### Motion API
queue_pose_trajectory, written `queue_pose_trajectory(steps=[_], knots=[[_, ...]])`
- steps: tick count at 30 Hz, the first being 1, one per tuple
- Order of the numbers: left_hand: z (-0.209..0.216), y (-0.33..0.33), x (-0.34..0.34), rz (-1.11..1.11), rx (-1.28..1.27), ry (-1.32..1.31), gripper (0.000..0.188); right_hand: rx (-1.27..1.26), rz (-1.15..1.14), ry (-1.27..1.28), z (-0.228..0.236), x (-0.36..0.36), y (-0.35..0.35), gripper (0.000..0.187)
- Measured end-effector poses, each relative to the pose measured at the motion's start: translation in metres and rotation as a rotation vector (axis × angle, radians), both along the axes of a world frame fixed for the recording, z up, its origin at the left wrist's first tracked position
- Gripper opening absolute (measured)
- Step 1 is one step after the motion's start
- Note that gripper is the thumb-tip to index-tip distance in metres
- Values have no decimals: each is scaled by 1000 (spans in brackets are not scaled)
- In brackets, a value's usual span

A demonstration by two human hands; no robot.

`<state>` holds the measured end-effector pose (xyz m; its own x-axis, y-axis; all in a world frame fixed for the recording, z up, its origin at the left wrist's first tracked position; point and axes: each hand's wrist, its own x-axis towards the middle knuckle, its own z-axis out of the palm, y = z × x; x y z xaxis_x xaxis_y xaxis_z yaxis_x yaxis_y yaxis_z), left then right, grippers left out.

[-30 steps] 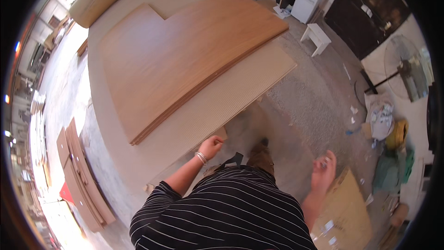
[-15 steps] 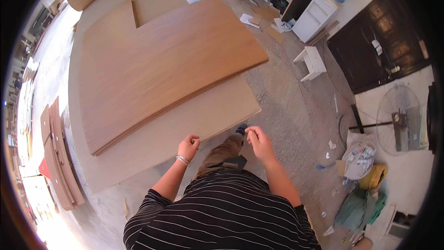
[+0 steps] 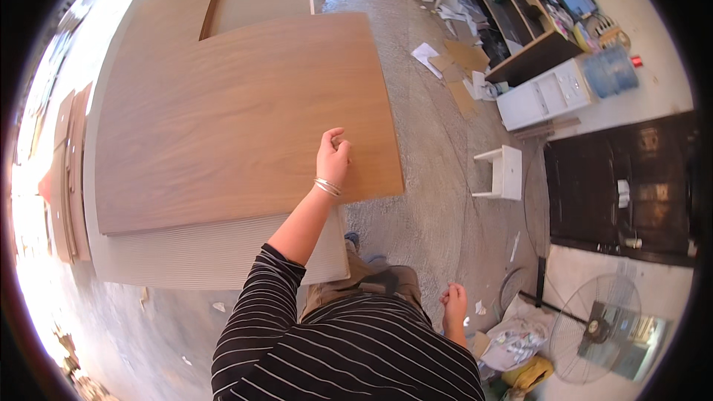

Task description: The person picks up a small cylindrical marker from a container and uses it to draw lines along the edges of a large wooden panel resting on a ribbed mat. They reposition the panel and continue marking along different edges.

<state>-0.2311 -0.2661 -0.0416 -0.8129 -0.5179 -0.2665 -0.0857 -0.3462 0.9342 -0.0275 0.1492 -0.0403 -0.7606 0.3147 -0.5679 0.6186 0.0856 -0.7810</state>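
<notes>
My left hand [image 3: 333,157] is out in front of me, above the right part of a brown wood-faced panel [image 3: 238,115]. Its fingers are loosely bent, with a gap between forefinger and thumb, and it holds nothing I can see. Bangles circle the wrist. The panel lies flat on a ribbed, pale grey board [image 3: 223,260] that juts out along the near side. My right hand [image 3: 454,306] hangs low beside my body, over the floor. Its fingers are curled in and nothing shows in them.
A small white stool [image 3: 501,172] stands to the right on the concrete floor. Beyond it are a white cabinet [image 3: 546,94], a dark shelf unit [image 3: 531,56] and scattered cardboard [image 3: 466,56]. At lower right, a fan [image 3: 594,329] stands near bags [image 3: 516,341].
My view has turned to the right. The left hand has reached forward over the wood panel, while the right hand has dropped back toward my side.
</notes>
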Motion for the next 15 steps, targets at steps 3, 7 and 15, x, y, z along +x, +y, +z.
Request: queue_pose_trajectory(steps=[3,7,15], knots=[[-22,1,-45,-2,-195,-18,28,-37,130,-80,-13,-61,0,20],[-23,13,-80,39,-728,-180,28,-44,491,-84,-21,-163,5,21],[-4,44,-97,73,-964,-613,39,6,856,40,-20,-370,13,19]])
